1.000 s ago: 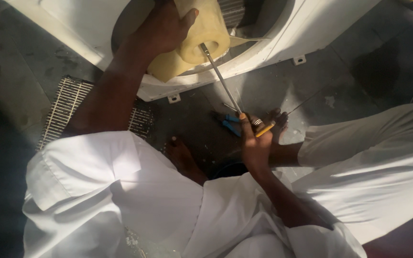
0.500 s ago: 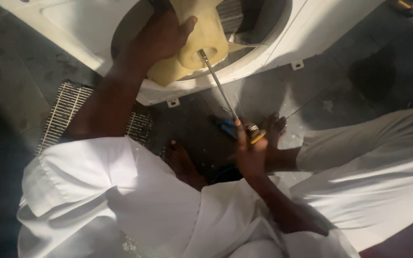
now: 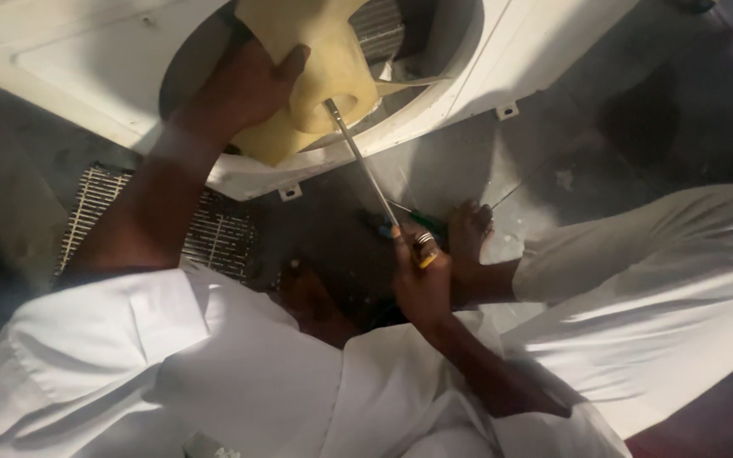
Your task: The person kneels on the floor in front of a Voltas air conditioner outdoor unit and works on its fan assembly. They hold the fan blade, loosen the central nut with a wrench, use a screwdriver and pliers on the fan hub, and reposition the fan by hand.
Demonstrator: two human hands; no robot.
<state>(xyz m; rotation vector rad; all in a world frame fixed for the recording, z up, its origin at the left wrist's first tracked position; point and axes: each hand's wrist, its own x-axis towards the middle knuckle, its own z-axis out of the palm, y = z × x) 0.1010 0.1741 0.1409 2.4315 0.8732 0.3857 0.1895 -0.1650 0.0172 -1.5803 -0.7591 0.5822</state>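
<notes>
The person sits low on the dark floor point(image 3: 553, 127) with the white casing point(image 3: 502, 51) of an outdoor cooling unit lying in front, and the left hand point(image 3: 248, 85) is spread over the cream plastic fan point(image 3: 320, 64) that sits in the casing's round opening, fingers wrapped around a blade near the hub and gripping it. The right hand point(image 3: 422, 280) is clenched around the handle of a long screwdriver point(image 3: 366, 174), whose thin steel shaft runs up at a slant and meets the fan right at the centre of the hub. That fan looks light and hollow, moulded plastic, stiff at the hub but likely thin and springy out on the blades, so it probably wants holding close to the centre, where the left hand is, rather than out at a blade tip that could flex or crack. Its smooth surface may be a little slippery, which would explain the wide palm-down hold. The screwdriver is rigid and slim, best held at the handle as it is. More small tools point(image 3: 422, 225) lie on the floor just beside the right hand, and a metal grille point(image 3: 214, 229) lies to the left, partly under the casing.
</notes>
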